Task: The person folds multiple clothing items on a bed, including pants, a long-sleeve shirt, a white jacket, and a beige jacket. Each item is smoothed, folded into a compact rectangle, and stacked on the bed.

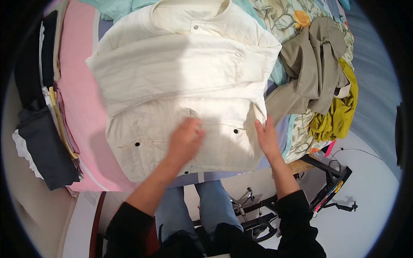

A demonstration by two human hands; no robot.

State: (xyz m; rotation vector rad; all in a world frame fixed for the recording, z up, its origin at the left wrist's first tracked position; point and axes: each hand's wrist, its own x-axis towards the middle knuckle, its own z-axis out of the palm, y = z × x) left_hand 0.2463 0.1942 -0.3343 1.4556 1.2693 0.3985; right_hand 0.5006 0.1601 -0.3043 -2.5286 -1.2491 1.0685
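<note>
A cream-white quilted jacket (206, 80) lies spread on the bed, its collar away from me and its hem near the bed's front edge. One long sleeve (167, 71) is folded straight across the chest, its gathered cuff (252, 67) at the right side. Two pockets with dark snap buttons show on the lower front. My left hand (186, 138), blurred by motion, is over the middle of the lower front with its fingers curled; whether it grips any cloth is unclear. My right hand (267, 135) pinches the jacket's right side edge between thumb and fingers.
At the left stand folded clothes, with dark grey trousers (48, 145) in front. A taupe jacket (317, 71) and mustard-yellow cloth (335, 119) lie in a heap on a floral quilt (277, 13) at right. Below the bed edge is a black metal frame (326, 180).
</note>
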